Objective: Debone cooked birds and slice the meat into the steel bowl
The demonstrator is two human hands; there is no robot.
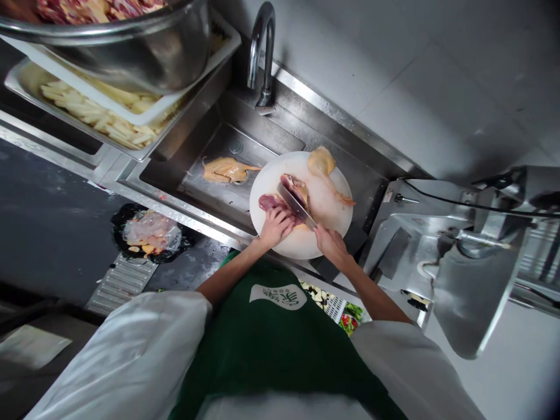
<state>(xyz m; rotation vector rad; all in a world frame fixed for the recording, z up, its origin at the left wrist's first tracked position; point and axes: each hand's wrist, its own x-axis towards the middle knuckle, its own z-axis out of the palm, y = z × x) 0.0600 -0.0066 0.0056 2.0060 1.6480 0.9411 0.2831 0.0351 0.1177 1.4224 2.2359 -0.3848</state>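
head view: right hand (329,244) grips cleaver (296,204); left hand (275,226) pins poultry (289,195).

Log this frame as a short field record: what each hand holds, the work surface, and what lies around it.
left hand: pressed on the raw poultry meat
right hand: gripping the cleaver, blade laid on the meat
surface: round white cutting board set over the sink
in sink: another plucked bird, below the faucet
upper left: tray of pale cut strips under a metal bowl
right: metal slicing machine
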